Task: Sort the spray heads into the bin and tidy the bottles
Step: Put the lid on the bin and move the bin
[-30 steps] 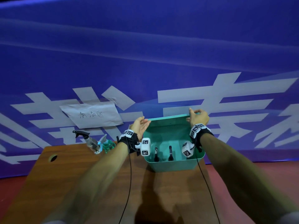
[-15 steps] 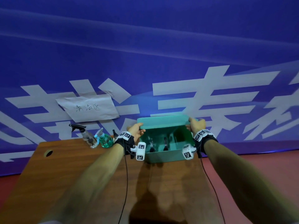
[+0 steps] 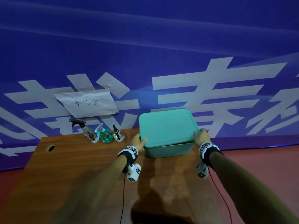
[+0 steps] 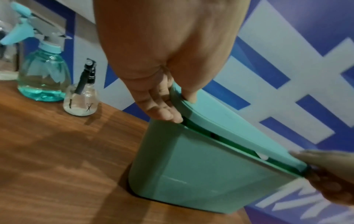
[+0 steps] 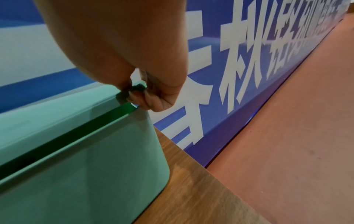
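A teal bin (image 3: 168, 150) stands at the table's far right. Its teal lid (image 3: 166, 125) lies almost flat over it, with a narrow dark gap along the near rim. My left hand (image 3: 140, 142) pinches the lid's near left corner, thumb on top and fingers under the edge. My right hand (image 3: 200, 137) pinches the near right corner the same way. The left wrist view shows the left hand (image 4: 179, 106) on the lid (image 4: 229, 127) above the bin (image 4: 201, 174). The right wrist view shows the right hand (image 5: 136, 94) on the lid (image 5: 47, 112). The bin's inside is hidden.
Three spray bottles stand by the back wall left of the bin: a clear bottle with a black head (image 3: 88, 133), a teal bottle (image 3: 106, 136) and a small clear bottle (image 3: 119, 135). The wooden table (image 3: 72, 167) has a cable hole (image 3: 50, 147) at its left.
The lid has come down from a steep tilt to nearly flat over the bin. Both hands slid to its near corners. The black spray heads in the bin are now covered.
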Demonstrator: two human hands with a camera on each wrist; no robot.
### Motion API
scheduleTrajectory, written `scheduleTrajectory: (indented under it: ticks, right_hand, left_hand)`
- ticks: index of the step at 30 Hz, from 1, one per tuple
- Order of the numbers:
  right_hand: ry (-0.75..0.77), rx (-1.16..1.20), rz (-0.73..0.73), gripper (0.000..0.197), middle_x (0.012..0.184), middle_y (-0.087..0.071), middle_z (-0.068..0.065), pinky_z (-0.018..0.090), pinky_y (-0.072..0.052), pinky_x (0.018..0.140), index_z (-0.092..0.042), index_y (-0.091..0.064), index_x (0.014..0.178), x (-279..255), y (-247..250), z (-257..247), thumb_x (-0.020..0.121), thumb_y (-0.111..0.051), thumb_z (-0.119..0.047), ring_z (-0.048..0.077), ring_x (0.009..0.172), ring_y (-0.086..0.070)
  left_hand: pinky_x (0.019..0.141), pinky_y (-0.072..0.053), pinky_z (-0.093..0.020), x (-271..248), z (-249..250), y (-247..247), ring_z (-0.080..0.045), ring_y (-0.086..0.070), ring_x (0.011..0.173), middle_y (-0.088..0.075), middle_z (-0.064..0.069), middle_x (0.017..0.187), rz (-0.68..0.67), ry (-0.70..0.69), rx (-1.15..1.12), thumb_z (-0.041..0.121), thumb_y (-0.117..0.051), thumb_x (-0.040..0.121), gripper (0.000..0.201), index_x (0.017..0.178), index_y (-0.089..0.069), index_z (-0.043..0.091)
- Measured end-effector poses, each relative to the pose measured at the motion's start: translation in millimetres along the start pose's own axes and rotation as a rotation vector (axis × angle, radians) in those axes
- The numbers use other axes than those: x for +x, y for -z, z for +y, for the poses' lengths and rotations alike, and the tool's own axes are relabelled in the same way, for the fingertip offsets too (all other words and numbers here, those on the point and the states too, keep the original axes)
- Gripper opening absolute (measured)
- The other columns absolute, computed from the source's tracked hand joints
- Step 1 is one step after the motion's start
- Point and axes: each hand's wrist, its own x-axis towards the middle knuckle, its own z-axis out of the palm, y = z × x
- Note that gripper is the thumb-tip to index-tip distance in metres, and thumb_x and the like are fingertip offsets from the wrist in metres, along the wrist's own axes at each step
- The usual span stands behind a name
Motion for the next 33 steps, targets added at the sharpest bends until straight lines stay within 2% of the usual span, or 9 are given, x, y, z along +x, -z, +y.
scheduleTrajectory:
  ticks: [2, 3, 5, 9, 15, 21, 26, 29, 33]
  right_hand:
    - [-0.004, 0.003, 0.020, 0.036, 0.119, -0.061, 0.034, 0.044, -0.046, 0.081, 0.001, -0.047, 0.130, -2, -2, 6, 0.105, -0.049, -0.025, 0.050, 0.109, -0.061]
    - [-0.003, -0.003, 0.022, 0.034, 0.118, -0.061, 0.034, 0.042, -0.043, 0.077, 0.000, -0.047, 0.128, -4, -4, 9, 0.105, -0.048, -0.025, 0.050, 0.107, -0.061]
    - [-0.001, -0.012, 0.019, 0.034, 0.115, -0.062, 0.034, 0.042, -0.041, 0.074, -0.001, -0.045, 0.126, -7, -7, 16, 0.106, -0.044, -0.028, 0.050, 0.104, -0.062]
    - [0.032, -0.045, -0.008, 0.032, 0.113, -0.062, 0.033, 0.042, -0.043, 0.073, -0.002, -0.043, 0.122, -12, -11, 22, 0.108, -0.039, -0.031, 0.049, 0.100, -0.063]
    - [0.058, -0.043, 0.029, 0.031, 0.113, -0.063, 0.027, 0.042, -0.044, 0.074, -0.003, -0.046, 0.115, -16, -8, 13, 0.108, -0.034, -0.031, 0.045, 0.098, -0.063]
    - [0.072, -0.057, 0.082, 0.029, 0.113, -0.060, 0.025, 0.045, -0.046, 0.076, -0.002, -0.049, 0.110, -7, -10, 0, 0.107, -0.031, -0.025, 0.045, 0.098, -0.063]
    - [0.106, -0.130, 0.099, 0.021, 0.114, -0.057, 0.024, 0.046, -0.046, 0.073, 0.000, -0.048, 0.110, -6, -13, 1, 0.105, -0.032, -0.014, 0.045, 0.099, -0.062]
    - [0.113, -0.158, 0.101, 0.020, 0.115, -0.055, 0.024, 0.047, -0.044, 0.073, 0.000, -0.047, 0.112, -6, -14, 1, 0.105, -0.033, -0.012, 0.045, 0.102, -0.061]
    - [0.121, -0.163, 0.118, 0.018, 0.116, -0.054, 0.024, 0.045, -0.044, 0.071, 0.002, -0.046, 0.114, -7, -17, 4, 0.103, -0.036, -0.007, 0.044, 0.103, -0.062]
  left_hand:
    - [0.050, -0.054, -0.027, -1, 2, -4, -0.024, -0.069, 0.061, -0.073, -0.017, 0.100, 0.041, -0.035, 0.080, 0.033, -0.060, 0.100, 0.033, 0.118, -0.052, 0.007]
    - [0.062, -0.058, -0.031, -2, 4, -7, -0.032, -0.072, 0.076, -0.072, -0.018, 0.106, 0.065, -0.036, 0.095, 0.033, -0.061, 0.099, 0.036, 0.122, -0.051, 0.008]
    - [0.081, -0.054, -0.037, -6, 9, -11, -0.039, -0.068, 0.099, -0.068, -0.019, 0.117, 0.117, -0.014, 0.084, 0.028, -0.062, 0.099, 0.040, 0.130, -0.046, 0.008]
    - [0.090, -0.045, -0.035, -11, 9, -11, -0.037, -0.059, 0.117, -0.062, -0.020, 0.125, 0.190, 0.053, 0.088, 0.025, -0.060, 0.101, 0.040, 0.130, -0.049, -0.001]
    - [0.083, -0.046, -0.035, -5, -2, -6, -0.038, -0.062, 0.109, -0.066, -0.020, 0.115, 0.183, 0.020, 0.122, 0.028, -0.060, 0.100, 0.032, 0.116, -0.055, 0.001]
    - [0.078, -0.041, -0.028, -5, -4, -7, -0.035, -0.064, 0.106, -0.068, -0.016, 0.114, 0.203, 0.001, 0.099, 0.023, -0.059, 0.101, 0.026, 0.117, -0.056, 0.002]
    - [0.094, -0.051, -0.042, 4, -17, -12, -0.036, -0.062, 0.109, -0.065, -0.015, 0.117, 0.164, 0.015, 0.120, 0.025, -0.061, 0.098, 0.034, 0.127, -0.054, 0.009]
    - [0.087, -0.057, -0.051, 9, -26, -17, -0.038, -0.068, 0.100, -0.070, -0.015, 0.112, 0.129, 0.039, 0.060, 0.027, -0.059, 0.098, 0.034, 0.128, -0.050, 0.015]
    - [0.083, -0.059, -0.050, 5, -29, -17, -0.037, -0.070, 0.094, -0.072, -0.016, 0.108, 0.124, 0.019, 0.011, 0.026, -0.058, 0.099, 0.035, 0.131, -0.048, 0.015]
